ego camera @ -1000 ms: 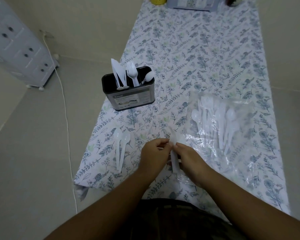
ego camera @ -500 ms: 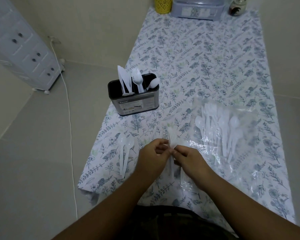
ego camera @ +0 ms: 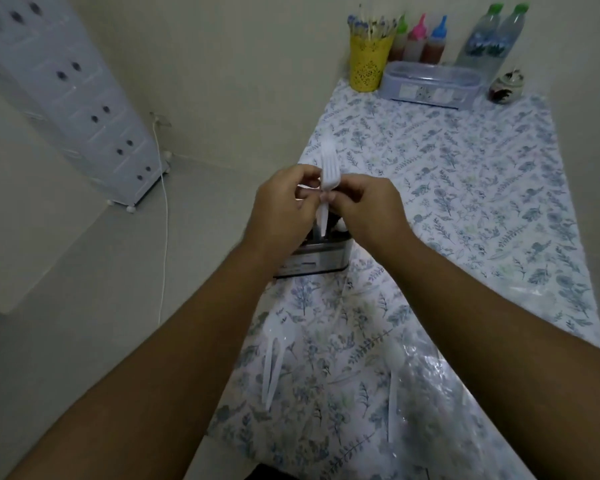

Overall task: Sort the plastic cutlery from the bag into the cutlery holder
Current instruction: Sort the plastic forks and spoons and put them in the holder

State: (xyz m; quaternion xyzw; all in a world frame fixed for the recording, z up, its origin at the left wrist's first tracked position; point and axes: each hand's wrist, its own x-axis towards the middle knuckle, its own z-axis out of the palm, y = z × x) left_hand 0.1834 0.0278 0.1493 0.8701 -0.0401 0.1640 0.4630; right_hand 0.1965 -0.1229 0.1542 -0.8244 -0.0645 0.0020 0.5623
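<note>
I hold a white plastic fork [ego camera: 328, 174] upright, tines up, pinched at its neck between both hands. My left hand [ego camera: 283, 206] has its grip closed on the fork from the left side; my right hand [ego camera: 368, 207] has its grip closed on it from the right, fingertips meeting at the neck. The fork's handle points down toward the cutlery holder [ego camera: 317, 259], which stands on the desk directly beneath my hands and is largely hidden by them; I cannot tell which compartment the handle is over. Two white spoons [ego camera: 272, 362] lie side by side on the desk near its left edge, apart from the holder. The clear plastic bag [ego camera: 440, 393] lies at lower right, under my right forearm. The desk carries a floral tablecloth [ego camera: 465, 188]. At the far end stand a yellow cup [ego camera: 368, 62], three sauce bottles [ego camera: 420, 41], two water bottles [ego camera: 489, 38] and a lidded plastic box [ego camera: 430, 84]. A white drawer unit [ego camera: 77, 102] stands on the floor at left.
</note>
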